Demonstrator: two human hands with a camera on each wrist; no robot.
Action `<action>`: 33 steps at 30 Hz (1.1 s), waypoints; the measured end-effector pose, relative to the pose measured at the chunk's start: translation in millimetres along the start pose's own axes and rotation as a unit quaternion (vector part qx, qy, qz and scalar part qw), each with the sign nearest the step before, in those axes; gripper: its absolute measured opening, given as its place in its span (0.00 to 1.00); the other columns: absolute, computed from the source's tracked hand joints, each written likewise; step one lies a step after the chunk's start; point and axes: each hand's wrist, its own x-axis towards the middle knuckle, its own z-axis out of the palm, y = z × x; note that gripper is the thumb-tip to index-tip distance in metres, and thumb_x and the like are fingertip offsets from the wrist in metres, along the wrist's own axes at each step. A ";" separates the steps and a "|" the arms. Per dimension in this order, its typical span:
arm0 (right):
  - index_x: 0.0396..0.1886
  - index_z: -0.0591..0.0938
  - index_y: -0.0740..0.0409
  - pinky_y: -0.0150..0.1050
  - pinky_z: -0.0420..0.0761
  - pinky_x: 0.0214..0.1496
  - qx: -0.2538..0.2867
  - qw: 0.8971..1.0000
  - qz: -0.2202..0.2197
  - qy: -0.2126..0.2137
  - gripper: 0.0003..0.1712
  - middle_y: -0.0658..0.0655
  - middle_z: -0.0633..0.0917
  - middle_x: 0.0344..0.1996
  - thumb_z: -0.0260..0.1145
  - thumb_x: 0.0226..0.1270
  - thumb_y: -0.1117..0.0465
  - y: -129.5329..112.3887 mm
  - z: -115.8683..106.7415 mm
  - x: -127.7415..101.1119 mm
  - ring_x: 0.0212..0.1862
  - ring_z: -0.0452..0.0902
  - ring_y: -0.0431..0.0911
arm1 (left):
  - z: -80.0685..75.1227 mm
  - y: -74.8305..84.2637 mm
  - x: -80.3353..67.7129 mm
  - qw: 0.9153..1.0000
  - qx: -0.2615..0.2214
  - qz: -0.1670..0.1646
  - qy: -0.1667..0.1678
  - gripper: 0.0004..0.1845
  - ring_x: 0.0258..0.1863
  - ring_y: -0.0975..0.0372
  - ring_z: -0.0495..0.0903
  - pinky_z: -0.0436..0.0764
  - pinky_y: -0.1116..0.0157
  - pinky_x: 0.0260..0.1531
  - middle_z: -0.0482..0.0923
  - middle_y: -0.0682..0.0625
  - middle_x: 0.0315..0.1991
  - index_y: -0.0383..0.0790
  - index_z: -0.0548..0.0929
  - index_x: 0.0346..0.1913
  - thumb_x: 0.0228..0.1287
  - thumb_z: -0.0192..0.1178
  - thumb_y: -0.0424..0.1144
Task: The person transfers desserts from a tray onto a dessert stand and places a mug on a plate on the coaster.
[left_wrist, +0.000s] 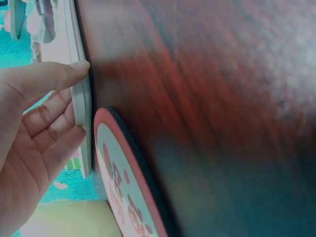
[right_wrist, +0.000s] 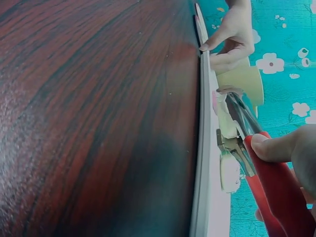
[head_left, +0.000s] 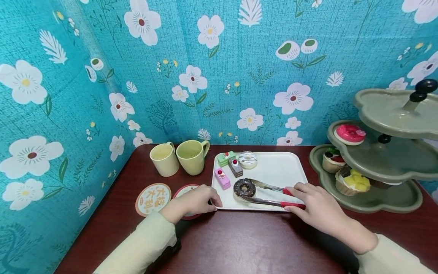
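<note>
Holding the red-handled tongs (head_left: 267,202), the right grip (head_left: 319,205) has its thumb and fingers closed around them. To its left, the tong ends sit by two sides of the dark donut (head_left: 238,187), which lies on the white tray (head_left: 280,171). The left grip (head_left: 200,198) pinches the tray's near left corner. Past that grip, to its right, lie three little cakes (head_left: 235,168) and a white donut (head_left: 248,160); two cups (head_left: 190,158) stand past it, to its left. A cake stand (head_left: 393,203) is right of the right grip.

two mugs (head_left: 191,163), two coasters (head_left: 153,199), three cakes (head_left: 236,168), three donuts (head_left: 239,187), at least two cupcakes (head_left: 351,183); one each: tray (head_left: 280,167), stand (head_left: 390,115), tongs (head_left: 290,204).
</note>
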 end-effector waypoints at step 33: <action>0.55 0.87 0.65 0.60 0.83 0.43 -0.021 0.997 0.068 -0.027 0.37 0.66 0.85 0.46 0.83 0.50 0.45 17.2 -45.0 -3.6 0.44 0.83 0.63 | -0.7 -1.0 -0.3 1.000 -0.006 -0.008 -0.003 0.08 0.34 0.71 0.79 0.80 0.70 0.42 0.84 0.60 0.33 0.43 0.91 0.40 0.62 0.69 0.27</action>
